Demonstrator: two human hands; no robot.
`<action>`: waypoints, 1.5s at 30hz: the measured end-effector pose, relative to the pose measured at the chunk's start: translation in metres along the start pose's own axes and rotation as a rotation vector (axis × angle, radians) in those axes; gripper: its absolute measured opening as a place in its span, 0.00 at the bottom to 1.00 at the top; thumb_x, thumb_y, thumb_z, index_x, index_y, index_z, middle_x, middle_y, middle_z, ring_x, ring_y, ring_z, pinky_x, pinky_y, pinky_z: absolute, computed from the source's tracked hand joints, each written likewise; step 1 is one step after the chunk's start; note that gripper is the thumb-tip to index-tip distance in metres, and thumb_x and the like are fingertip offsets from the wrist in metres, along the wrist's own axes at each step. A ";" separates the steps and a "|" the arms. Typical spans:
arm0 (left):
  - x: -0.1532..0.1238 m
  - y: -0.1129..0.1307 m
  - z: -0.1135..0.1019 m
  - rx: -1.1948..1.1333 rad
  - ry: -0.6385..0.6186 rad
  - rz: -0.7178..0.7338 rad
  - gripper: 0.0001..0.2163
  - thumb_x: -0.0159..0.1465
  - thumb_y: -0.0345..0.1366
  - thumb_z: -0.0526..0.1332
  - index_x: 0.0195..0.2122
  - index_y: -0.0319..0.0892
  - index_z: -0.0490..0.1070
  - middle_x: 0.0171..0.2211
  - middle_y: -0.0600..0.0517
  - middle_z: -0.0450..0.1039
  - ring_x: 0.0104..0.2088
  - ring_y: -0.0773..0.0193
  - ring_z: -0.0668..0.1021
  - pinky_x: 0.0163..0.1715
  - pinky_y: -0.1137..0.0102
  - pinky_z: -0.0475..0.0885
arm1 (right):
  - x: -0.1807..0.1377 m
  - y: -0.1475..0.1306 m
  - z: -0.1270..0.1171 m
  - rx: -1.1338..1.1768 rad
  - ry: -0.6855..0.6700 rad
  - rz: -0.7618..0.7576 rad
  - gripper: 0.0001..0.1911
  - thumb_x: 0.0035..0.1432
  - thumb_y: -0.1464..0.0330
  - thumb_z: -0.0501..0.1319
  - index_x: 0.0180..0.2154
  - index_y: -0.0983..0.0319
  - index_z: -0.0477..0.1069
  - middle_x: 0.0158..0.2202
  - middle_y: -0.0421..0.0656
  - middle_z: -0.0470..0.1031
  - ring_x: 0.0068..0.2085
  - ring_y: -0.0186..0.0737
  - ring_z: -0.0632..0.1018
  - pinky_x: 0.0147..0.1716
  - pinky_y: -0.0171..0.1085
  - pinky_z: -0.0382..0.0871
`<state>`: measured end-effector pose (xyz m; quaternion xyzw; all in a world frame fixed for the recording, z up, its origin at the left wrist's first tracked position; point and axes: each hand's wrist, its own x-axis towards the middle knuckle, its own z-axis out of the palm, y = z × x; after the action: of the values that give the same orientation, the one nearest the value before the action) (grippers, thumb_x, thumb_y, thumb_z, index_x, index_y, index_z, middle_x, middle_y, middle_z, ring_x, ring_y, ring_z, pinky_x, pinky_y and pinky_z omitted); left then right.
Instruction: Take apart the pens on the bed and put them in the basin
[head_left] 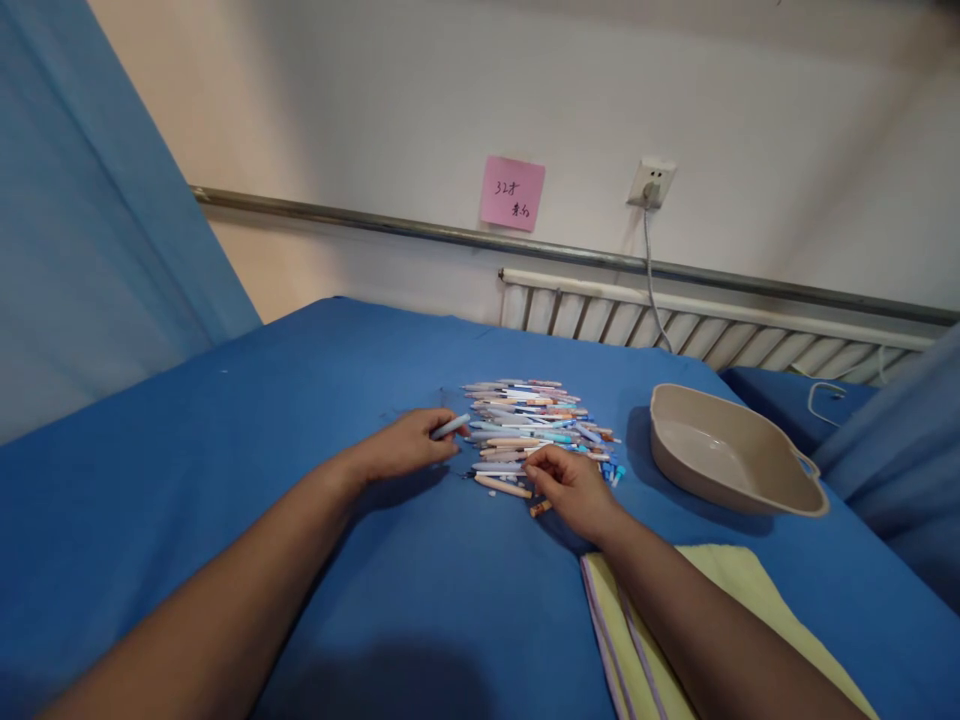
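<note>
Pens (pixel 517 412) lie in a loose heap of rows on the blue cover (pixel 300 370), most of them pointing left to right, and I have the person's two bare hands at the near side of them. On my feed the left hand (pixel 412 443) is at the heap's left edge, its fingers closed on a pale pen (pixel 451 427). That pen slants out past the fingertips, its far right end just beside the left ends of the heaped pens.

I see the right hand (pixel 577 490) over the near right part of the heap, thumb and index fingertips drawn together just above the near pens. I cannot tell whether anything small is pinched there. Just left of these fingertips and a little nearer lies a peach pen (pixel 502 487), and a short orange-brown piece (pixel 540 508) sits on the cover just below the hand. Small blue pieces (pixel 613 473) lie to the right, past the knuckles.

Farther right I have a beige basin (pixel 697 480), well apart from the fingers. Under the right forearm is a folded yellow cloth (pixel 724 570), nearer than the pens.
</note>
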<state>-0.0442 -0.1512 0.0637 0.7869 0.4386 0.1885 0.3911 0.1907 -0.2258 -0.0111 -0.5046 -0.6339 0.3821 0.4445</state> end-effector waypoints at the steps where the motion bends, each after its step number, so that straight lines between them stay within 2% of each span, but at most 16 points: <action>1: -0.001 -0.001 -0.001 0.108 0.007 0.004 0.09 0.50 0.35 0.63 0.33 0.41 0.74 0.21 0.56 0.68 0.22 0.66 0.68 0.22 0.74 0.59 | 0.000 0.000 0.000 -0.001 -0.006 0.001 0.08 0.55 0.64 0.57 0.32 0.62 0.70 0.24 0.37 0.68 0.26 0.31 0.70 0.25 0.31 0.67; 4: -0.003 -0.006 0.001 0.293 -0.064 0.019 0.08 0.47 0.34 0.63 0.30 0.43 0.75 0.22 0.56 0.70 0.23 0.65 0.70 0.22 0.74 0.58 | 0.000 0.001 0.001 -0.012 -0.020 0.000 0.07 0.55 0.65 0.57 0.32 0.62 0.70 0.24 0.37 0.68 0.26 0.31 0.69 0.25 0.31 0.67; 8: -0.001 -0.014 0.008 0.340 -0.181 0.042 0.04 0.50 0.35 0.61 0.27 0.44 0.74 0.23 0.55 0.72 0.25 0.63 0.71 0.23 0.74 0.58 | -0.001 -0.001 0.001 0.016 -0.038 0.017 0.07 0.55 0.65 0.56 0.31 0.61 0.69 0.24 0.36 0.66 0.24 0.31 0.68 0.23 0.31 0.67; 14: 0.000 -0.013 0.001 0.356 -0.136 0.054 0.07 0.55 0.40 0.60 0.29 0.42 0.72 0.28 0.52 0.72 0.29 0.62 0.71 0.29 0.72 0.61 | -0.002 -0.004 0.002 0.089 -0.037 0.064 0.09 0.54 0.62 0.57 0.31 0.61 0.69 0.24 0.37 0.65 0.24 0.30 0.67 0.20 0.30 0.69; 16: 0.000 -0.006 0.001 0.275 -0.108 0.069 0.10 0.57 0.42 0.58 0.29 0.40 0.70 0.28 0.52 0.70 0.29 0.63 0.69 0.29 0.72 0.61 | -0.003 -0.006 0.003 0.101 -0.037 0.058 0.09 0.54 0.62 0.58 0.32 0.61 0.69 0.23 0.36 0.65 0.24 0.30 0.67 0.20 0.30 0.69; 18: -0.002 0.002 0.008 0.077 -0.100 0.082 0.11 0.58 0.43 0.58 0.29 0.40 0.68 0.26 0.53 0.68 0.27 0.65 0.68 0.27 0.72 0.60 | -0.003 -0.010 0.005 0.136 -0.047 0.043 0.09 0.53 0.62 0.59 0.34 0.61 0.69 0.24 0.36 0.65 0.24 0.31 0.67 0.20 0.30 0.68; 21: -0.004 0.012 0.028 -0.301 -0.168 0.019 0.12 0.58 0.44 0.59 0.28 0.39 0.66 0.23 0.55 0.66 0.20 0.72 0.62 0.20 0.75 0.55 | -0.006 -0.017 0.009 0.212 -0.055 -0.022 0.11 0.53 0.63 0.61 0.38 0.60 0.69 0.28 0.38 0.69 0.27 0.32 0.70 0.21 0.29 0.67; 24: -0.006 0.018 0.049 -0.534 -0.211 -0.047 0.14 0.56 0.45 0.62 0.28 0.38 0.66 0.22 0.56 0.65 0.16 0.75 0.58 0.15 0.76 0.51 | -0.009 -0.024 0.012 0.245 -0.041 -0.094 0.12 0.52 0.64 0.63 0.39 0.61 0.69 0.30 0.40 0.72 0.30 0.32 0.72 0.24 0.29 0.67; 30: -0.007 0.023 0.062 -0.662 -0.198 -0.106 0.15 0.52 0.44 0.67 0.31 0.39 0.65 0.24 0.55 0.70 0.16 0.75 0.63 0.14 0.78 0.55 | -0.009 -0.030 0.012 0.316 -0.052 -0.024 0.09 0.52 0.62 0.62 0.32 0.61 0.69 0.27 0.39 0.74 0.27 0.32 0.73 0.22 0.29 0.64; 34: -0.006 0.017 0.064 -0.666 -0.214 -0.107 0.17 0.51 0.46 0.67 0.31 0.39 0.65 0.24 0.55 0.70 0.15 0.76 0.61 0.13 0.78 0.54 | -0.008 -0.029 0.012 0.366 -0.092 0.045 0.12 0.49 0.60 0.64 0.30 0.62 0.68 0.26 0.39 0.74 0.25 0.30 0.71 0.21 0.29 0.62; 37: -0.006 0.016 0.063 -0.653 -0.228 -0.116 0.18 0.53 0.49 0.65 0.32 0.39 0.65 0.25 0.54 0.71 0.13 0.77 0.59 0.12 0.78 0.52 | -0.006 -0.028 0.010 0.371 -0.070 0.095 0.14 0.48 0.58 0.64 0.29 0.62 0.67 0.22 0.37 0.71 0.23 0.30 0.69 0.20 0.29 0.61; 39: -0.005 0.016 0.059 -0.633 -0.191 -0.115 0.18 0.55 0.50 0.62 0.33 0.39 0.66 0.26 0.53 0.71 0.13 0.77 0.58 0.12 0.77 0.52 | -0.004 -0.027 0.007 0.369 -0.008 0.102 0.14 0.48 0.57 0.63 0.28 0.61 0.67 0.21 0.36 0.69 0.22 0.30 0.68 0.19 0.29 0.62; 42: 0.000 0.014 0.047 -0.540 -0.064 -0.088 0.16 0.56 0.49 0.61 0.32 0.39 0.66 0.25 0.54 0.69 0.15 0.76 0.58 0.14 0.76 0.53 | 0.000 -0.021 0.001 0.347 0.091 0.102 0.15 0.48 0.56 0.63 0.27 0.62 0.66 0.22 0.36 0.67 0.23 0.30 0.68 0.20 0.30 0.65; 45: 0.006 0.006 0.033 -0.324 0.068 -0.058 0.14 0.56 0.46 0.60 0.29 0.39 0.68 0.21 0.56 0.65 0.17 0.73 0.60 0.18 0.76 0.55 | 0.002 -0.013 -0.002 0.332 0.067 0.172 0.16 0.48 0.56 0.63 0.28 0.61 0.66 0.23 0.36 0.64 0.23 0.31 0.67 0.19 0.32 0.68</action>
<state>-0.0165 -0.1632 0.0479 0.6938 0.4377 0.2719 0.5032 0.1887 -0.2264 0.0023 -0.4890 -0.5015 0.5009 0.5083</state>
